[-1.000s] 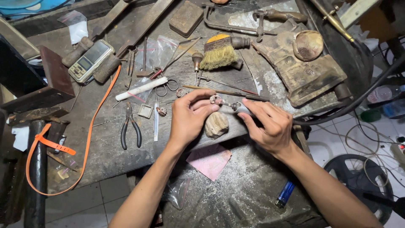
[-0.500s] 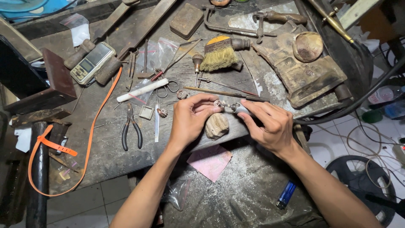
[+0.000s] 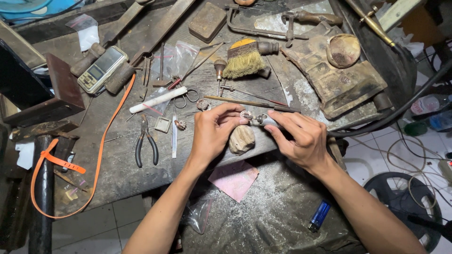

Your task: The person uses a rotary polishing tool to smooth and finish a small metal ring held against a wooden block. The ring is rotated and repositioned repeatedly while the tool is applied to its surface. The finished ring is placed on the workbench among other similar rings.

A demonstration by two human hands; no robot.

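Crowded with old tools, the desk [image 3: 117, 174] has a wooden peg [image 3: 242, 139] at its edge, just above which both hands, the left hand [image 3: 214, 129] and right hand [image 3: 301, 136], pinch a small ring [image 3: 246, 115] and a silver tool [image 3: 266, 120], best kept steady there.

The single head-worn camera looked steeply down from close above onto a cluttered workbench [image 3: 117, 174], facing its far edge.

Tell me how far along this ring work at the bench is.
Done: pale filings on the skin tray suggest earlier grinding. In hand: the left hand pinches a small ring over the worn bench peg, while the right hand holds a rotary handpiece to it. Left: cannot tell; the ring's surface is too small to judge.
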